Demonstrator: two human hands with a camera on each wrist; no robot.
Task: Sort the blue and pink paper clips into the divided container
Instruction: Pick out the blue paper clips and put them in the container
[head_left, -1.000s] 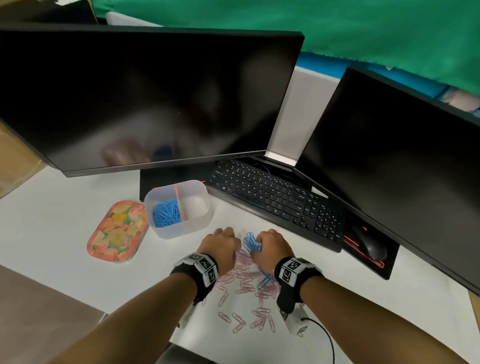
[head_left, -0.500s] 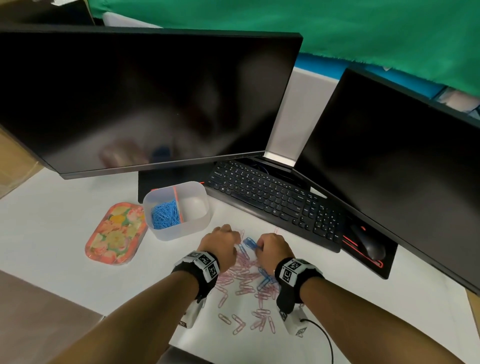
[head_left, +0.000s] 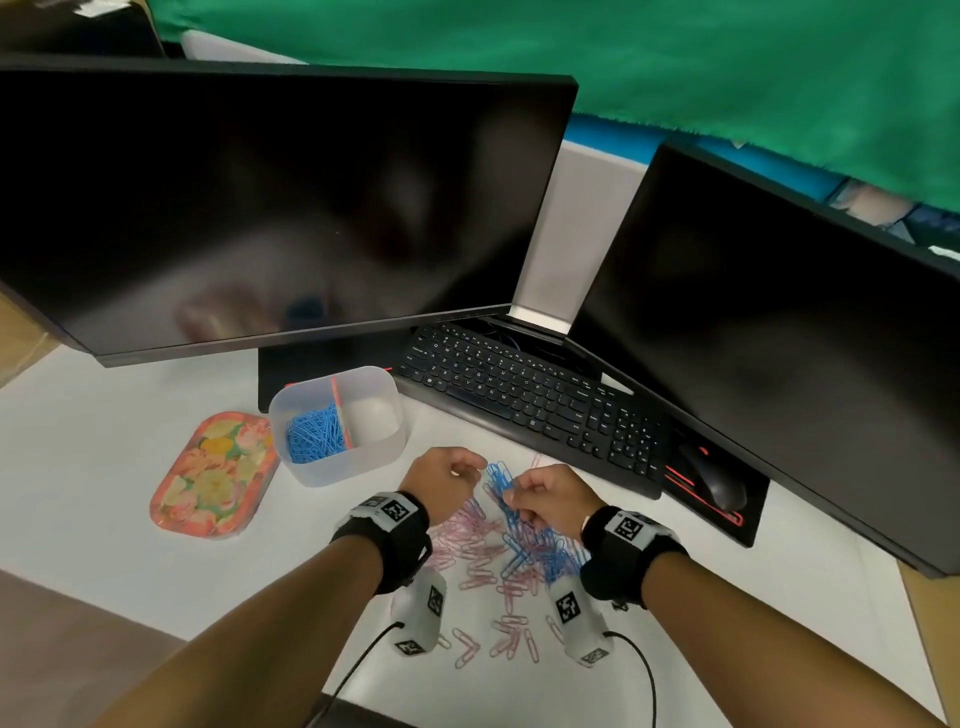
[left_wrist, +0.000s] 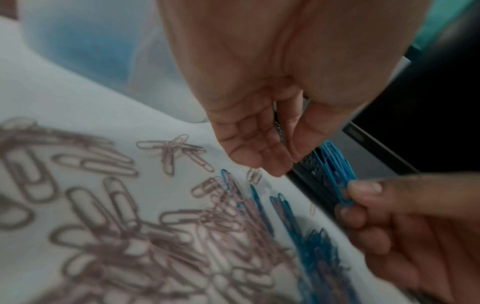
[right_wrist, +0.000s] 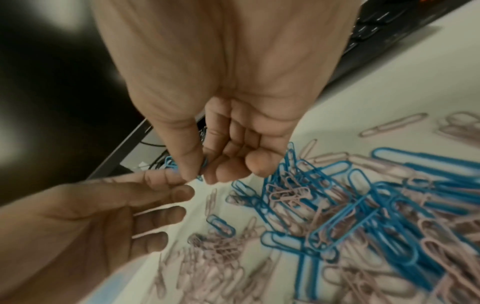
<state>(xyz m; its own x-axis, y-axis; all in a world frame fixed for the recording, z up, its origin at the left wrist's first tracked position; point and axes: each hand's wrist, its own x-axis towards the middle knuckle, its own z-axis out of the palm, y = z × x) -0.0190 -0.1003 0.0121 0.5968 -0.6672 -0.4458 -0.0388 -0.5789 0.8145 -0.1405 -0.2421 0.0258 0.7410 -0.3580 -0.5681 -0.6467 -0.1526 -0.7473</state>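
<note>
A clear divided container (head_left: 387, 441) stands on the white table; several blue clips (head_left: 314, 434) lie in its left compartment, and the right compartment (head_left: 371, 415) holds none. In front of it spreads a mixed pile of pink clips (head_left: 475, 551) (left_wrist: 109, 205) and blue clips (head_left: 553, 558) (right_wrist: 363, 209). My right hand (head_left: 511, 493) (right_wrist: 202, 174) (left_wrist: 355, 197) pinches a bunch of blue clips (head_left: 498, 475) (left_wrist: 335, 170) between thumb and fingers, just above the pile. My left hand (head_left: 470, 470) (left_wrist: 285, 160) (right_wrist: 176, 193) hovers beside the bunch with loosely curled fingers that hold nothing.
A flowered tray (head_left: 213, 473) lies left of the container. A black keyboard (head_left: 530, 400) runs just behind the hands, with a mouse (head_left: 711, 483) on a pad at the right. Two dark monitors (head_left: 260, 208) (head_left: 779, 338) stand behind.
Both hands were bunched low over the pile. They have risen slightly and drawn apart, and the right hand now holds the blue bunch up between them.
</note>
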